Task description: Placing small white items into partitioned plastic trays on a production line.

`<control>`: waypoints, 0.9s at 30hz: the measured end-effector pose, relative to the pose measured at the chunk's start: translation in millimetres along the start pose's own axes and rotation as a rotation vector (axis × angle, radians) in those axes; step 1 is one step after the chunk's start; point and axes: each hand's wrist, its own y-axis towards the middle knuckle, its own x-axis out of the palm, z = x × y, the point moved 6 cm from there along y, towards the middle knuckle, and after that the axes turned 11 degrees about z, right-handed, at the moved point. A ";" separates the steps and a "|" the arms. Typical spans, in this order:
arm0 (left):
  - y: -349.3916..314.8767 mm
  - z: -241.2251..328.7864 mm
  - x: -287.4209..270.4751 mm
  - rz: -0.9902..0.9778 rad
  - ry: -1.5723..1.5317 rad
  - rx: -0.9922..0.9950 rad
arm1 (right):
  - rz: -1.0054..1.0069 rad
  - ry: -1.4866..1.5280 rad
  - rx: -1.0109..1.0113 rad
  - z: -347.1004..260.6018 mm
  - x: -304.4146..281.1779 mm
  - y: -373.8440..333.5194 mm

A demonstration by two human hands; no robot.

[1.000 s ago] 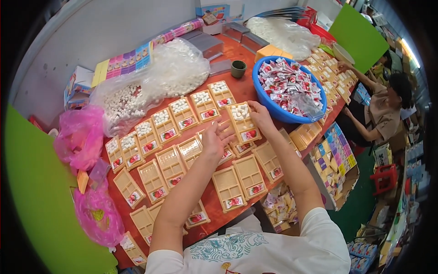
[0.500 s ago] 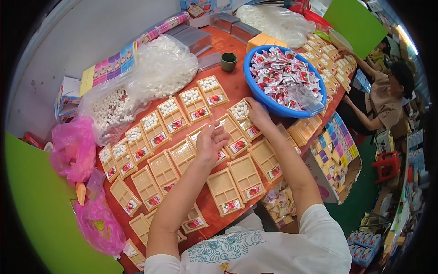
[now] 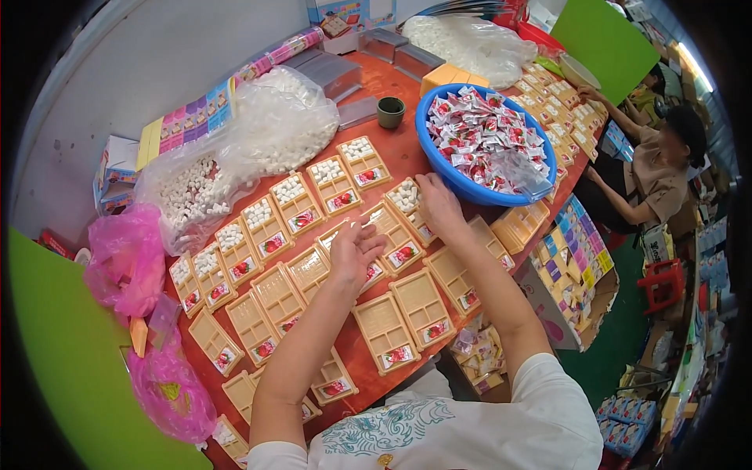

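Note:
My right hand (image 3: 440,207) is at the right edge of a beige compartment tray (image 3: 406,210), its fingers closed over the rim. Small white pieces (image 3: 404,194) fill the tray's upper compartment, and a red-printed sachet lies in its lower part, partly hidden by the hand. My left hand (image 3: 357,249) hovers palm up over the neighbouring trays, its fingers loosely curled and apart. A tiny pale spot shows at its fingertips; I cannot make out what it is. Below it, a tray (image 3: 310,270) has a bare large compartment.
A blue basin (image 3: 427,149) heaped with sachets stands right of my hands. Filled trays (image 3: 289,188) form a row behind; a clear bag (image 3: 290,129) of white pieces lies beyond. A green cup (image 3: 390,112) stands behind. At right, another person (image 3: 658,176) reaches toward more trays.
The tray under my right hand has shifted slightly left and nearer, with the hand moving along. My left hand has drifted a little left, still palm up.

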 end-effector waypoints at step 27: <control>-10.2 -20.3 52.7 -0.208 -0.099 -0.241 | 0.097 0.273 -0.289 -65.3 -59.6 -45.6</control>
